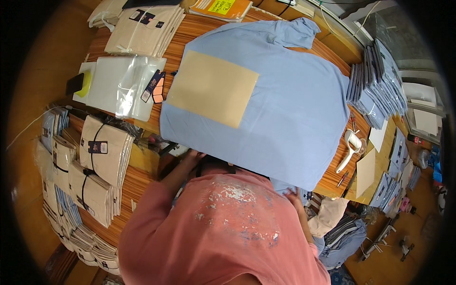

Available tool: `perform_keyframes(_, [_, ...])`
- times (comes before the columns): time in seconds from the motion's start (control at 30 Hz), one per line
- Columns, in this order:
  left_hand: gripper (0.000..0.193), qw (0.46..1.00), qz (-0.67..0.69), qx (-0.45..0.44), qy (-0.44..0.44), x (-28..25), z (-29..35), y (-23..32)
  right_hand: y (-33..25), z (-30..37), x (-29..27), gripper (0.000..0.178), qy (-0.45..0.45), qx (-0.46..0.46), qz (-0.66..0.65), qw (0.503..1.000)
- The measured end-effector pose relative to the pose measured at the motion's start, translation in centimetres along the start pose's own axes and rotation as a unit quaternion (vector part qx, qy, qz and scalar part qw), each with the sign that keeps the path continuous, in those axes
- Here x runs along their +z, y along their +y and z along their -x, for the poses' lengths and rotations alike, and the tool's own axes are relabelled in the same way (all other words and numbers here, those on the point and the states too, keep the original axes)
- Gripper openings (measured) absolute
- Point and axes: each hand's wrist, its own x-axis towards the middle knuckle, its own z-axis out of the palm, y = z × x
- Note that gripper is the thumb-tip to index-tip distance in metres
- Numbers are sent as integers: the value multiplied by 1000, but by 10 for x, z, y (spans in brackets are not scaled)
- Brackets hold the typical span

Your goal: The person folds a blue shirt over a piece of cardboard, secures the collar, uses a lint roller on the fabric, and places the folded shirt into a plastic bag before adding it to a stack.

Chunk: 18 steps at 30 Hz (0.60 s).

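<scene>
While the light-blue shirt (285,118) lies spread face-down across the centre of the striped wooden table (199,26), a tan cardboard folding board (212,88) rests on its back, left of centre. The left hand (190,156) reaches to the shirt's near hem at the lower middle of the frame; its fingers are blurred and partly hidden, so their spread cannot be told. The right hand (293,194) sits at the hem's lower-right corner with fingers loosely spread, apparently touching the cloth rather than gripping it. For a clean fold, the hem would best be drawn taut and level from both corners, with the board kept square to the shoulders so the sides turn over evenly. Clear plastic bags (126,85) with hang tags (154,88) lie just left of the shirt. Stacks of folded beige shirts (145,31) occupy the upper left and left edge; packed blue shirts (380,80) stand at the upper right. A white tape dispenser (351,145) lies at the right, above the orange-brown floor (380,270).
</scene>
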Motion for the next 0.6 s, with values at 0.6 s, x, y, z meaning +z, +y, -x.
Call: perform_keyframes(0.6, [41,821,27,514,248,65,136,25,-90,53,26,49,56,-227,-301,924])
